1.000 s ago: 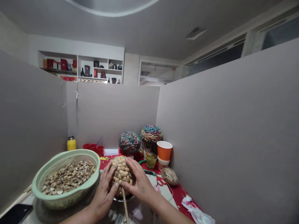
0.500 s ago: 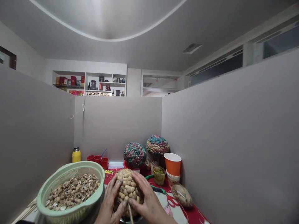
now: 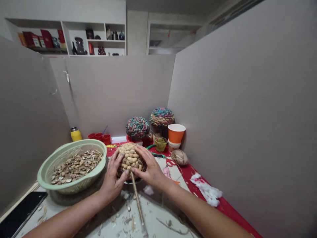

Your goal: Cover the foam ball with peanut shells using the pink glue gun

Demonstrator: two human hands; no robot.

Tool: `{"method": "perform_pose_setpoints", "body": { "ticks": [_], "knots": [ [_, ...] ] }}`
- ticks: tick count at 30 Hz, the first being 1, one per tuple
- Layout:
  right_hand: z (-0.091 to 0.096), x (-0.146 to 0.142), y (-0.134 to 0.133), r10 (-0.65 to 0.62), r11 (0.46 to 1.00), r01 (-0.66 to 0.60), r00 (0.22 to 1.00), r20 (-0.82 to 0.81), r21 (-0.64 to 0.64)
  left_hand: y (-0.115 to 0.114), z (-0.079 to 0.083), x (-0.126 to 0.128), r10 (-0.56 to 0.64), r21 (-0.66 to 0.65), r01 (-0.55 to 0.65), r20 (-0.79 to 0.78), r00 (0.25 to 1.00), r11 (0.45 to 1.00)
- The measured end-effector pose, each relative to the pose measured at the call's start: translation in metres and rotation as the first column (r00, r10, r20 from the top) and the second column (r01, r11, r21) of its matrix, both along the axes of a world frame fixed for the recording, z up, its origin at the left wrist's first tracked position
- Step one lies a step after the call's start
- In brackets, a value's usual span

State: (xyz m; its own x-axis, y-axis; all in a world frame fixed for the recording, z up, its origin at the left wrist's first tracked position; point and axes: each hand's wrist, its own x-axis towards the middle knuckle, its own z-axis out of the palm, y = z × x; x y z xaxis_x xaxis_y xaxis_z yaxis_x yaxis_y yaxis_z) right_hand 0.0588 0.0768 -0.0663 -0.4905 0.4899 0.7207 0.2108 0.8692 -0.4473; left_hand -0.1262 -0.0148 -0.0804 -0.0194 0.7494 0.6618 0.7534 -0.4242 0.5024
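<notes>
A dome covered in rows of peanut shells (image 3: 130, 156) sits between my two hands at the middle of the table. My left hand (image 3: 116, 170) presses its left side, the thumb low near the front. On the right side lies my right hand (image 3: 148, 167), fingers over the top and thumb at the front. From between the thumbs a thin wooden stick (image 3: 138, 205) slants toward me. A shiny metal rim (image 3: 135, 181) shows beneath the dome; the rest of it is hidden.
Left stands a green plastic basket (image 3: 42, 175) of shells; a phone (image 3: 19, 213) lies nearer. Behind are two coloured shell domes (image 3: 137, 128), red cups (image 3: 106, 139), a yellow bottle (image 3: 75, 135) and an orange paper cup (image 3: 176, 134). Red scissors (image 3: 170, 162), twine (image 3: 179, 157) and crumpled tissue (image 3: 206, 190) lie right.
My view has tilted down, so more of the tabletop, the stick and my forearms show. Both hands stay on the peanut-shell dome in nearly the same grip.
</notes>
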Motion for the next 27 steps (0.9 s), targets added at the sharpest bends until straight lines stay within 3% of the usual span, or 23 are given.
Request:
{"method": "perform_pose_setpoints", "body": {
  "ticks": [6, 19, 27],
  "knots": [
    [0.0028, 0.0, -0.0044, -0.011, 1.0, 0.01, 1.0, -0.024, -0.015, -0.0017, 0.0053, 0.0013, 0.012, -0.018, -0.012, -0.031, 0.999, 1.0],
    [0.0007, -0.0042, -0.0081, -0.031, 0.999, 0.03, 0.995, -0.091, -0.016, 0.0002, -0.0001, 0.002, 0.038, 0.013, -0.037, -0.028, 0.999, 0.999],
    [0.0026, -0.0004, -0.0071, -0.022, 0.999, 0.021, 0.999, -0.036, -0.026, -0.0004, 0.0013, 0.0021, 0.034, 0.012, -0.033, -0.047, 0.998, 0.999]
  ]
}}
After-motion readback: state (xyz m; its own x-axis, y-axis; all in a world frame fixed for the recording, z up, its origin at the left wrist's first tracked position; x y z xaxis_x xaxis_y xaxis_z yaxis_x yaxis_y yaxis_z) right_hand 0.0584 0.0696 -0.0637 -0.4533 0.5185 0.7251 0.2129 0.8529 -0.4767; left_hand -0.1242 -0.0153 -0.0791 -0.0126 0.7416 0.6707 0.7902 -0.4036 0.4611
